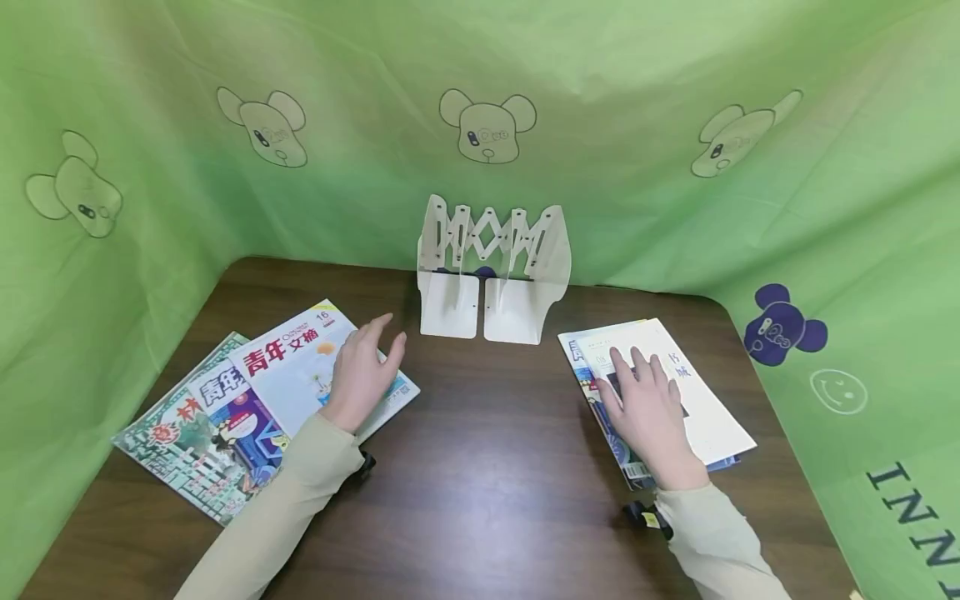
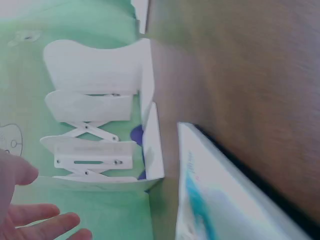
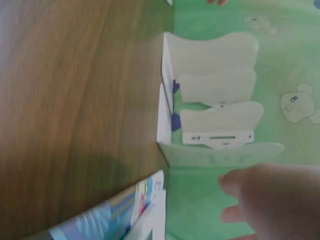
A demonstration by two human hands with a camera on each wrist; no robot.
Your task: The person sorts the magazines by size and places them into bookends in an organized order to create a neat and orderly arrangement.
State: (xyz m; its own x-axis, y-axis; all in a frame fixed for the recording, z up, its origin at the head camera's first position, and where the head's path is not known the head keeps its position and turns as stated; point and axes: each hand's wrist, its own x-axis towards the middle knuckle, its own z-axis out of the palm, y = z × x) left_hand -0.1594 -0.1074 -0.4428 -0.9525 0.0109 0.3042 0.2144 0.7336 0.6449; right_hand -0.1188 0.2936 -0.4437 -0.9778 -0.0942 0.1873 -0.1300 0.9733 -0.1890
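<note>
Presently, both my hands are spread. My left hand [image 1: 362,371] is over the right part of three overlapping magazines [image 1: 279,392], with the thumb apart from the fingers. My right hand [image 1: 647,412] is over a white book [image 1: 708,417], which lies on a colourful magazine [image 1: 627,460]; I cannot tell if my palms touch the covers. Between the piles, a white rack [image 1: 450,304] stands at the worktop's [image 1: 487,433] far edge.

Brown wood-grain tabletop [image 1: 480,467] free between colourful magazine fan [image 1: 262,392] and white-topped paper pile [image 1: 705,412]; white lattice bookend [image 1: 517,308] blocks back centre.
</note>
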